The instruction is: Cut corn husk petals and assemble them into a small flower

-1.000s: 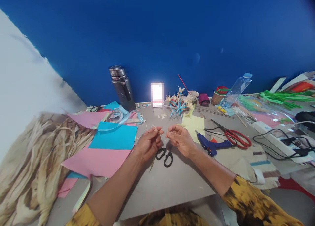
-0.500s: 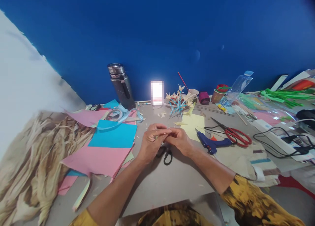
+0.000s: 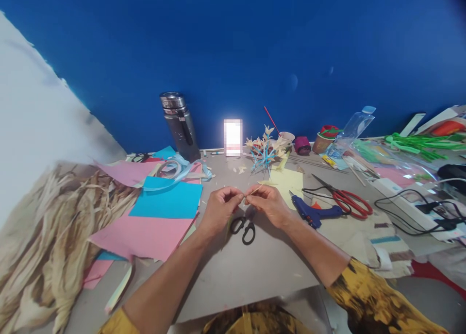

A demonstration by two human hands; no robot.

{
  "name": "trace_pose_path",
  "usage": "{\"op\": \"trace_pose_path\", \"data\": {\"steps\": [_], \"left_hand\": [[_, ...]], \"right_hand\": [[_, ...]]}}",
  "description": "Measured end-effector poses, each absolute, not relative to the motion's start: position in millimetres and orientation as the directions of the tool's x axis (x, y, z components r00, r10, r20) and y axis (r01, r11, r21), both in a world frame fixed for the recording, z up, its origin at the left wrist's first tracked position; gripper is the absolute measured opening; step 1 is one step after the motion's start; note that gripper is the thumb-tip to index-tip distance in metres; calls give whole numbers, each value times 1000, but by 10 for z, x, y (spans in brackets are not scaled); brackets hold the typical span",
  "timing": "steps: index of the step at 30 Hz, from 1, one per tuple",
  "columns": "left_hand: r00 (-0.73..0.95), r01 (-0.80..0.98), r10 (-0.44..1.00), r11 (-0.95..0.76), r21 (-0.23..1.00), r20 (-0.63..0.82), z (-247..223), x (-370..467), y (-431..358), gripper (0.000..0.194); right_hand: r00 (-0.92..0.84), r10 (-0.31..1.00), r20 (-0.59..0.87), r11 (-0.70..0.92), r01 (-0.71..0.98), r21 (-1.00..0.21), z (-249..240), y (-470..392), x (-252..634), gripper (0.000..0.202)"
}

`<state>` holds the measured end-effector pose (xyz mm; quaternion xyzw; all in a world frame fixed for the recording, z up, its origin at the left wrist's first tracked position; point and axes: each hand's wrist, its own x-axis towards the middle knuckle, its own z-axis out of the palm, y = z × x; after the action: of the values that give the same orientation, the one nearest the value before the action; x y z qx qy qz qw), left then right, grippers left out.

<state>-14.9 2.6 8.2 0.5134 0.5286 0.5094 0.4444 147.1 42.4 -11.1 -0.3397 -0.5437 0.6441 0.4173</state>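
My left hand (image 3: 223, 208) and my right hand (image 3: 267, 203) meet fingertip to fingertip above the middle of the table. Each is closed in a pinch. A thin pale strip (image 3: 256, 190) shows between the fingers of the right hand. What the left fingertips pinch is too small to make out. Just below the hands lie small scissors with black handles (image 3: 248, 233). Beyond the right hand stands a bunch of pale flowers with blue stems (image 3: 267, 152), near a sheet of yellow paper (image 3: 291, 181).
Blue paper (image 3: 167, 198), pink paper (image 3: 145, 234) and dried husks (image 3: 54, 227) cover the left. A dark flask (image 3: 181, 130) stands behind. At right lie a blue glue gun (image 3: 316, 211), red-handled scissors (image 3: 351, 203) and a power strip (image 3: 407, 208) with cables.
My hands have drawn slightly apart, from overlapping fingers to touching fingertips. The thin strip and more of the black scissor handles now show.
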Motion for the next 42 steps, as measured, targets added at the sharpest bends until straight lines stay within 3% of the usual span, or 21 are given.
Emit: {"op": "trace_pose_path", "data": {"steps": [5,11,13,18,22,32,35,39,42], "left_hand": [[-130,291,978,-118,949,162,73,-90,-37,13],[30,445,911,-380,811,411,1,-62,-54,11],[28,438,919,-365,822,393,18,-65,-58,13],[-177,320,965,-129,939,193,101,-54,-73,12],[-160,315,977,-83,946,139,117,-38,-74,12],[-147,503,940,-197,842,308,-12,-8,-76,13],[-142,416,960,-162,895,240,-24,-1,-75,13],[-112,50,992,66,997,-60,-38,-16,-36,18],[-67,-104,986,143,984,-150,-34,-36,-6,24]], "right_hand": [[-364,931,-23,-89,-166,-982,-126,442,1446,18],[-356,930,-85,-180,-242,-953,-146,473,1478,24],[-347,935,-79,-168,-236,-957,-146,470,1487,25],[-343,939,-23,-100,-208,-973,-136,445,1482,27],[-309,951,21,-25,-142,-990,-134,434,1474,23],[-234,958,166,195,108,-975,-152,414,1436,12],[-216,955,201,234,142,-962,-166,418,1432,8],[-245,945,216,240,73,-968,-186,430,1439,6],[-292,937,191,213,45,-976,-192,445,1459,8]]}}
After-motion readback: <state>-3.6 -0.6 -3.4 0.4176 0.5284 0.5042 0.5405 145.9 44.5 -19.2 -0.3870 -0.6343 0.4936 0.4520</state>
